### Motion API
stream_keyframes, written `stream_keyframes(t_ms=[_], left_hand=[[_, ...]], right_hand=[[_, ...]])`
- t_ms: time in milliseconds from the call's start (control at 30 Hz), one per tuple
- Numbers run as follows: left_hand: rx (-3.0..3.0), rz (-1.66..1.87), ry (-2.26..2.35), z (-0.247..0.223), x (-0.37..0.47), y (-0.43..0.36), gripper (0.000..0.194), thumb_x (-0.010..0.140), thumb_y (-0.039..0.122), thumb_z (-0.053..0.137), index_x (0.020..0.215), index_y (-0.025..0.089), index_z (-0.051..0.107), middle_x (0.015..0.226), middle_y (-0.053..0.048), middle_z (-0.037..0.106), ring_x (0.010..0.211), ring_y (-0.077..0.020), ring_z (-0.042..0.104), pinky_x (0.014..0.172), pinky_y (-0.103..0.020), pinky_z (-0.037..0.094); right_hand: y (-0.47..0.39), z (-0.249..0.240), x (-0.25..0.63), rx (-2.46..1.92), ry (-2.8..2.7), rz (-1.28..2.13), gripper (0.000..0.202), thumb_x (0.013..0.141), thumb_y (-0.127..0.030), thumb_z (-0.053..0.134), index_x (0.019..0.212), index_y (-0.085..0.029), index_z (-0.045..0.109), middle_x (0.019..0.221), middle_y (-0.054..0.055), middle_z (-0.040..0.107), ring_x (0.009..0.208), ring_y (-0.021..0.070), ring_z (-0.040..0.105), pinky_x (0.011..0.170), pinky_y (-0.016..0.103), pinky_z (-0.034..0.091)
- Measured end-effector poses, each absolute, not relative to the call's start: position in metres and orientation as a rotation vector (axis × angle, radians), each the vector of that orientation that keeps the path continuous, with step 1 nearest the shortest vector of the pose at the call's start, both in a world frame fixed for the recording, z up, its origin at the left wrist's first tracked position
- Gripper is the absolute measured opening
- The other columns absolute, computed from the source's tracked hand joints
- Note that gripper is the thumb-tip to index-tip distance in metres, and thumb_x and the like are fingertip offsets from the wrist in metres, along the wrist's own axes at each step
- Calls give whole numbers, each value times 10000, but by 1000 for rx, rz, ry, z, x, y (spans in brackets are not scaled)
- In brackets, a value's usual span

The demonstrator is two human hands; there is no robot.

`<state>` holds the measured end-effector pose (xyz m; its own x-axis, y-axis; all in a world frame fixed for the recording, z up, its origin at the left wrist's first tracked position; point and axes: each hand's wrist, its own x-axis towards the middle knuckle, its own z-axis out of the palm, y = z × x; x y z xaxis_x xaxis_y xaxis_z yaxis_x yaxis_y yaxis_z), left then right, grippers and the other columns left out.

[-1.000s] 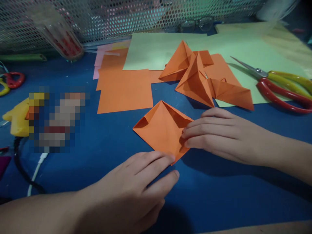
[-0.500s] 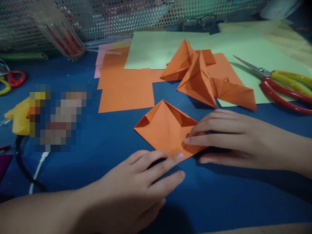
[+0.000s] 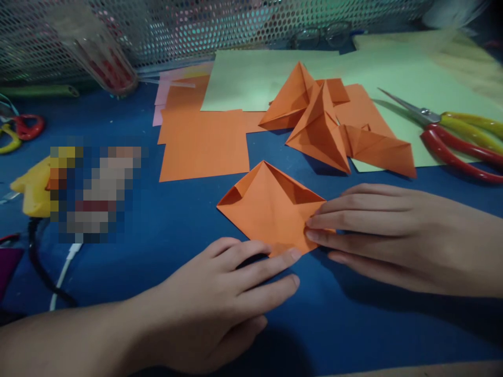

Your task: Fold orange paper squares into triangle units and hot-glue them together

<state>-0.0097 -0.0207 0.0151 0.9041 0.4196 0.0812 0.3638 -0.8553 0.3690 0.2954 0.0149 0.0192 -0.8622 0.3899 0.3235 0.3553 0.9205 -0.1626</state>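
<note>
A folded sheet of orange origami paper (image 3: pixel 271 209) lies on the blue table, its top corner pointing away from me. Small flaps are turned in along its two upper edges. My left hand (image 3: pixel 236 293) has its fingers stretched and spread, with fingertips resting on the near corner of the paper. From the right, my right hand (image 3: pixel 385 230) lays its outstretched fingers on the right corner and covers part of it. The right thumb sits below, off the paper.
Behind the paper stand folded orange pieces (image 3: pixel 320 123), with flat orange sheets (image 3: pixel 204 146) and green sheets (image 3: pixel 243 78) around them. Open scissors (image 3: pixel 432 118) lie at the right. A jar (image 3: pixel 102 63), a yellow glue gun (image 3: pixel 37 188) and a white cable (image 3: pixel 66 267) are at the left.
My right hand has shifted slightly right and toward me, its fingers now flatter on the right corner, where a flap was raised. My left hand has stayed almost still.
</note>
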Motion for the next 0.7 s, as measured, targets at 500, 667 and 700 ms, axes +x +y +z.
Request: stream_keyframes(t_ms=[500,667,700], left_hand=[[2774,255,607,12,-8,-26,368,1138,247,349,1421,227,583,1635,-8,560,1270,-209,565,1012,-378,354],[2790,274,595,12,-9,-25,368,1130,255,371,1418,220,598,1626,-20,570,1265,-217,580,1003,-382,380],[2795,264,598,13,-9,-25,370,1128,252,378,1423,218,599,1621,-24,576,1263,-220,585,1006,-382,388]], right_hand=[[17,19,292,-495,-2732,5,303,1125,-143,429,1042,-163,720,1037,44,799,959,171,727,886,342,588],[13,17,293,-388,-2766,6,315,1123,-119,401,1126,-166,712,1091,26,795,1002,149,725,966,362,542],[13,16,293,-369,-2781,38,334,1124,-128,385,1160,-177,713,1098,26,793,1013,150,729,966,369,542]])
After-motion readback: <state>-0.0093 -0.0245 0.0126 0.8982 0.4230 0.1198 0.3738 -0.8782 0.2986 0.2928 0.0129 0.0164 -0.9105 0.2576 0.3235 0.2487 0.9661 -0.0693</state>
